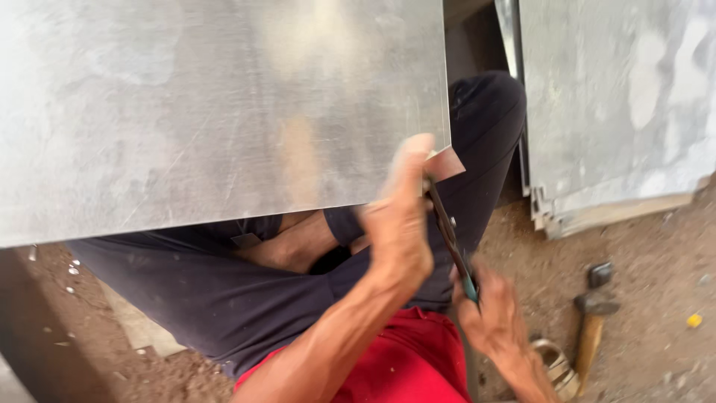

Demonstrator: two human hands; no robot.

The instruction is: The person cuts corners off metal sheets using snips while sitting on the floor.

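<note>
The left hand (pixel 399 224) is pressing, fingers closed, on the lower right corner of the metal sheet (pixel 224 112) filling the upper left. The right hand (pixel 488 310) is gripping tin snips (pixel 447 231) biting that corner. A hammer (pixel 593 313) is lying lower right.

Bare dirt floor (pixel 656 246), daylit

A hammer (pixel 593 317) with a wooden handle lies on the dirt ground (pixel 656 261). A stack of grey metal sheets (pixel 619 104) rests nearby, with a small yellow scrap (pixel 694 320) beyond it.
</note>
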